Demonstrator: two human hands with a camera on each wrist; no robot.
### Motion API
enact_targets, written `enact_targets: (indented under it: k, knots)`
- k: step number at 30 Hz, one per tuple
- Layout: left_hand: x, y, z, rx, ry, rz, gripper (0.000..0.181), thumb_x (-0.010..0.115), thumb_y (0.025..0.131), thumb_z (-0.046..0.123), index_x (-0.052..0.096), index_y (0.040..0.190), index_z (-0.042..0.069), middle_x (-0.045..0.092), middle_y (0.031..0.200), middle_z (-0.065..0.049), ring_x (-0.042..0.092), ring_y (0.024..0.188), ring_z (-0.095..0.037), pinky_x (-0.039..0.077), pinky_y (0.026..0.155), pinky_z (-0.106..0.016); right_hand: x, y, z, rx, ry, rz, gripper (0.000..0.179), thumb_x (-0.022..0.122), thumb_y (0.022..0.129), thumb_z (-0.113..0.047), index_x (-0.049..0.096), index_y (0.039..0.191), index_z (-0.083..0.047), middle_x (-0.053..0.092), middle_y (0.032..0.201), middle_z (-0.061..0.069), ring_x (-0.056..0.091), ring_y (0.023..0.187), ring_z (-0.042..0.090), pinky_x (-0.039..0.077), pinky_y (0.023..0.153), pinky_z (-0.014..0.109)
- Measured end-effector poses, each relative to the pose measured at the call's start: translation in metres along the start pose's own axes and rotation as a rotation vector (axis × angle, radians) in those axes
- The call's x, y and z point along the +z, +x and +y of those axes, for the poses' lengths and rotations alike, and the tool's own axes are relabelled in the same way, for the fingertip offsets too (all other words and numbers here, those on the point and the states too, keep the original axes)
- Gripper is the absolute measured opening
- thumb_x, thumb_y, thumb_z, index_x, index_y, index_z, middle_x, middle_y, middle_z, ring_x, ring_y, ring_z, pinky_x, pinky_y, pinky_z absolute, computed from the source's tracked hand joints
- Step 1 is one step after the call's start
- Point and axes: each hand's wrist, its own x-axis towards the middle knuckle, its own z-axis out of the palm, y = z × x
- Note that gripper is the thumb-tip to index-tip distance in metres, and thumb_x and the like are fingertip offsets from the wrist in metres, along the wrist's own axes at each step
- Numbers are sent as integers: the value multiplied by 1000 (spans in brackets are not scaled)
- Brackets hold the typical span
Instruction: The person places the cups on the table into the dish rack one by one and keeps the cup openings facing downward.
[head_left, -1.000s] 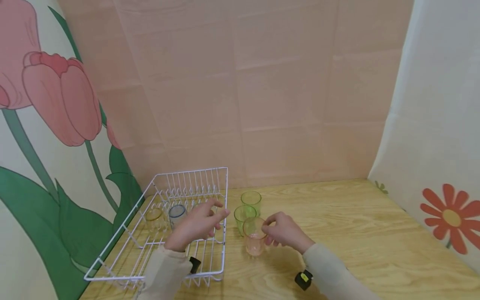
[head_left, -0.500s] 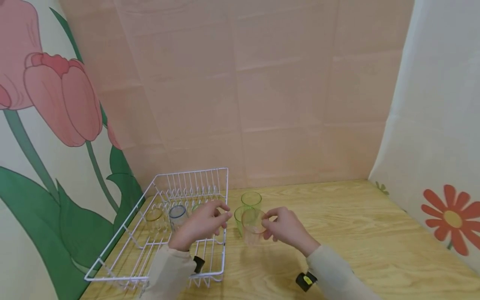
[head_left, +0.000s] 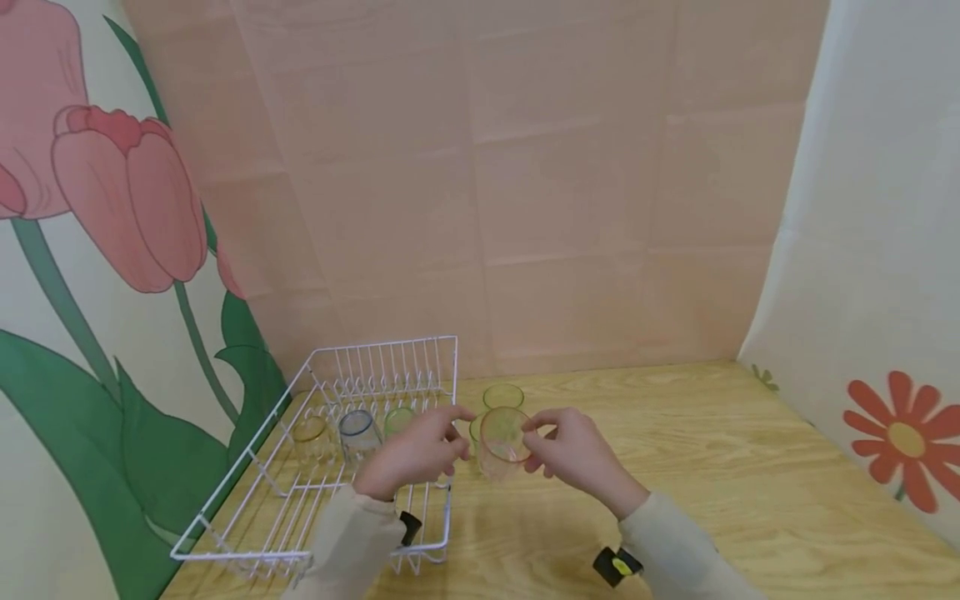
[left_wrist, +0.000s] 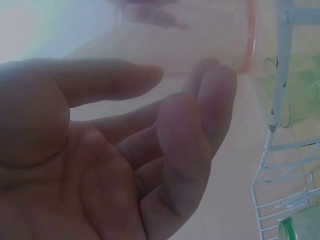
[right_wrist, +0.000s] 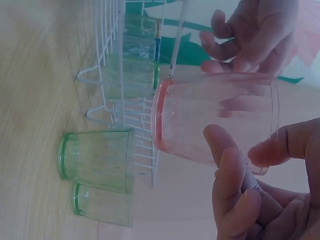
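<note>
Between thumb and fingers my right hand (head_left: 573, 454) pinches the rim of a clear pink glass (right_wrist: 215, 120), lifted off the table and tilted. My left hand (head_left: 423, 450) hovers over the rack's right edge, its fingers loosely bent; in the left wrist view its fingertips (left_wrist: 217, 85) come close to the pink glass, and whether they touch it I cannot tell. Behind the pink glass two green glasses stand on the table: one green glass (right_wrist: 95, 157) nearer, partly hidden in the head view, and another green glass (head_left: 503, 396) farther back.
A white wire dish rack (head_left: 311, 554) stands on the left of the wooden table (head_left: 675, 467). Inside it are an amber-rimmed glass (head_left: 310, 437), a blue-rimmed glass (head_left: 357, 433) and a green glass (head_left: 399, 419). A pink cloth (head_left: 555, 208) hangs behind.
My right hand has raised the pink glass off the table and tilted it. The left hand has moved slightly right, toward that glass.
</note>
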Motion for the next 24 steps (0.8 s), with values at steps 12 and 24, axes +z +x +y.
enact_targets:
  k: [12,24]
  knots:
    - [6,2,6,-3,-11,-44,49,61,96,8,49,143,9,69,89,-10,65,69,-25,52,51,-28,-3,-2,-2,-23,29,-22,26,59,90,-13,71,112,-6,71,65,1,65,58,24,44,46,29]
    - [6,-1,6,13,-38,-42,45,56,97,5,49,142,9,68,85,-5,66,71,-23,55,54,-34,-7,0,1,-9,126,-69,41,54,102,-41,69,111,-4,72,68,6,65,57,25,43,45,27]
